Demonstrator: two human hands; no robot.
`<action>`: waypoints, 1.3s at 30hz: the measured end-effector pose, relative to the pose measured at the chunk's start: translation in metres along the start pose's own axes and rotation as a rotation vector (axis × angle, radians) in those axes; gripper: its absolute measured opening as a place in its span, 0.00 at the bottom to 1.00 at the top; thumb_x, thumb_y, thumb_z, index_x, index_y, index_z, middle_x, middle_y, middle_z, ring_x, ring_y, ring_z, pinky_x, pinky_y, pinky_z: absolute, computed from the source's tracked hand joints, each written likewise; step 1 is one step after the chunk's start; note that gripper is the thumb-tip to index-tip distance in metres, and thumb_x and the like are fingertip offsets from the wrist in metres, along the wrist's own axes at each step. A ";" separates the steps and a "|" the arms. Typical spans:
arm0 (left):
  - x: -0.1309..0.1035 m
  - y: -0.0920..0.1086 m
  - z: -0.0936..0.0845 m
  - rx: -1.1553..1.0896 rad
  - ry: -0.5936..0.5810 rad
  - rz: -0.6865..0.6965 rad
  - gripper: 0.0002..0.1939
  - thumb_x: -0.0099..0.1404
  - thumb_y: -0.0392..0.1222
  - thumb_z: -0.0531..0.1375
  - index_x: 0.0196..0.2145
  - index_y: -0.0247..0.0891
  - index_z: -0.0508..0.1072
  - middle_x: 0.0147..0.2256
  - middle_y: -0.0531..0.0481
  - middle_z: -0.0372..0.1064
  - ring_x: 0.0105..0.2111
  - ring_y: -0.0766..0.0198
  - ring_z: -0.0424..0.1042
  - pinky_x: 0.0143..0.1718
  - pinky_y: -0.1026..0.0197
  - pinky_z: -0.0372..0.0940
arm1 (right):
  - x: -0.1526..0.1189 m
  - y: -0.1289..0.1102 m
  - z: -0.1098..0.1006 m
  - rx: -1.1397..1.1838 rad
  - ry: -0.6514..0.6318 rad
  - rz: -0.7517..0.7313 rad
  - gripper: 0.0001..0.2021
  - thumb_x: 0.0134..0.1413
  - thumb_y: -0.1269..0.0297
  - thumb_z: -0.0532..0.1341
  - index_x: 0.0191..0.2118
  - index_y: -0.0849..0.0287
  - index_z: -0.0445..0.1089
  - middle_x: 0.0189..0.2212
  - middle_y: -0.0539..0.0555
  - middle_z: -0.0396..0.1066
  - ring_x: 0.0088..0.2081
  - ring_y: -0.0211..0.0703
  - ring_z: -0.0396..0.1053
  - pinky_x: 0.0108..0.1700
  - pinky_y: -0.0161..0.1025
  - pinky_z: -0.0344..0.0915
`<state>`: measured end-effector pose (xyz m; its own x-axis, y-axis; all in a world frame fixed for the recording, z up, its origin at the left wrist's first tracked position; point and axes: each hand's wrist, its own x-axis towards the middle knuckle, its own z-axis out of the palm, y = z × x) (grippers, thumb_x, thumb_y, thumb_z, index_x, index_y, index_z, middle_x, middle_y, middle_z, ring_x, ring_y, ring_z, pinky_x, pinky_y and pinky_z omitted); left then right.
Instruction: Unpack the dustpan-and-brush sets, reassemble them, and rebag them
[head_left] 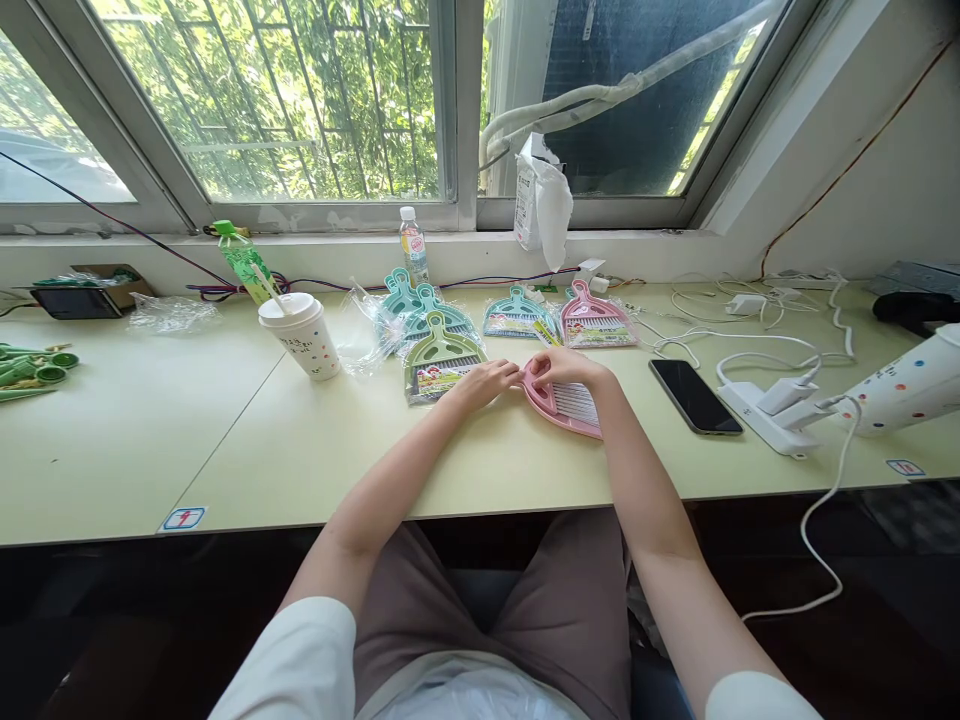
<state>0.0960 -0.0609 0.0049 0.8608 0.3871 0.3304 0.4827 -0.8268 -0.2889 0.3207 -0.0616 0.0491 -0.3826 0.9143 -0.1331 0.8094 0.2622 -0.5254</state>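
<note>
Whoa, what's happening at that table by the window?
Someone sitting at the table is handling a pink dustpan and brush. The right hand is over it, and the left hand is at its left end. Beyond the hands lie similar sets in wrappers: a green set, teal sets and another pink set.

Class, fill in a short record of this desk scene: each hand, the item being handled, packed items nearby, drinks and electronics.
Left hand: at the handle end of the pink dustpan; grip unclear
Right hand: over the pink dustpan, fingers bent down at its handle end
Item handled: pink dustpan with a white-bristled brush
Packed nearby: green set, teal sets, another pink set
Drinks: white lidded cup, tilted green bottle, white-capped bottle
Electronics: dark-screened phone, white power strip
</note>
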 end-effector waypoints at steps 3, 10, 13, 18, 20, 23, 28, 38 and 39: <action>0.000 0.000 0.001 0.006 0.005 0.006 0.17 0.72 0.31 0.51 0.55 0.37 0.69 0.52 0.43 0.72 0.51 0.61 0.71 0.46 0.61 0.68 | -0.004 -0.007 -0.002 -0.076 -0.024 0.054 0.07 0.40 0.61 0.66 0.28 0.56 0.73 0.30 0.48 0.76 0.35 0.41 0.71 0.33 0.35 0.57; 0.000 -0.001 0.004 -0.021 0.015 0.042 0.18 0.73 0.32 0.50 0.57 0.38 0.68 0.54 0.43 0.72 0.54 0.61 0.70 0.50 0.60 0.68 | -0.007 -0.012 -0.003 -0.169 -0.084 0.097 0.06 0.42 0.59 0.65 0.25 0.56 0.74 0.25 0.48 0.73 0.31 0.39 0.67 0.31 0.37 0.53; 0.001 -0.001 0.001 -0.005 0.013 0.040 0.17 0.73 0.33 0.50 0.56 0.37 0.69 0.53 0.42 0.72 0.53 0.61 0.71 0.49 0.60 0.68 | -0.005 -0.007 -0.001 -0.104 -0.093 0.062 0.07 0.41 0.59 0.65 0.25 0.57 0.74 0.25 0.48 0.74 0.32 0.39 0.68 0.32 0.36 0.54; 0.002 0.003 -0.005 0.048 -0.008 0.068 0.16 0.72 0.30 0.50 0.55 0.34 0.69 0.54 0.40 0.71 0.53 0.61 0.70 0.51 0.59 0.68 | 0.003 0.004 0.001 0.015 -0.125 0.021 0.10 0.40 0.56 0.66 0.25 0.58 0.73 0.24 0.49 0.74 0.31 0.41 0.68 0.33 0.36 0.57; 0.004 0.005 -0.006 0.068 -0.042 0.062 0.17 0.72 0.29 0.50 0.54 0.34 0.69 0.54 0.40 0.71 0.53 0.61 0.71 0.49 0.60 0.68 | 0.004 0.006 0.002 0.053 -0.145 0.016 0.10 0.40 0.57 0.66 0.25 0.58 0.72 0.24 0.49 0.74 0.31 0.41 0.69 0.34 0.36 0.58; 0.005 0.007 -0.006 0.085 -0.081 0.032 0.17 0.71 0.28 0.50 0.54 0.34 0.70 0.55 0.41 0.72 0.53 0.61 0.72 0.48 0.61 0.68 | 0.004 0.006 0.002 0.104 -0.188 -0.025 0.09 0.42 0.58 0.64 0.23 0.58 0.71 0.25 0.50 0.75 0.32 0.41 0.69 0.35 0.36 0.59; 0.006 0.008 -0.003 0.063 -0.077 0.003 0.19 0.70 0.27 0.51 0.55 0.35 0.70 0.57 0.41 0.70 0.58 0.63 0.70 0.55 0.61 0.66 | 0.002 0.003 0.003 0.117 -0.163 -0.042 0.10 0.41 0.58 0.64 0.21 0.58 0.70 0.23 0.50 0.74 0.30 0.40 0.67 0.35 0.36 0.58; 0.008 0.012 -0.004 0.095 -0.132 -0.030 0.19 0.71 0.28 0.48 0.56 0.31 0.68 0.58 0.40 0.69 0.57 0.62 0.70 0.54 0.61 0.65 | 0.000 -0.001 0.002 0.136 -0.195 -0.087 0.09 0.44 0.59 0.62 0.22 0.58 0.72 0.25 0.51 0.76 0.33 0.42 0.70 0.39 0.36 0.61; 0.008 0.012 -0.004 0.095 -0.138 -0.030 0.19 0.71 0.28 0.48 0.56 0.32 0.68 0.58 0.40 0.69 0.57 0.62 0.70 0.53 0.61 0.65 | 0.000 0.000 0.002 0.135 -0.196 -0.086 0.08 0.44 0.59 0.62 0.22 0.58 0.72 0.25 0.51 0.76 0.33 0.42 0.70 0.39 0.36 0.61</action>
<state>0.1082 -0.0692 0.0079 0.8565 0.4689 0.2158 0.5161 -0.7740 -0.3668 0.3199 -0.0617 0.0474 -0.5372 0.8097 -0.2363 0.7085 0.2812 -0.6472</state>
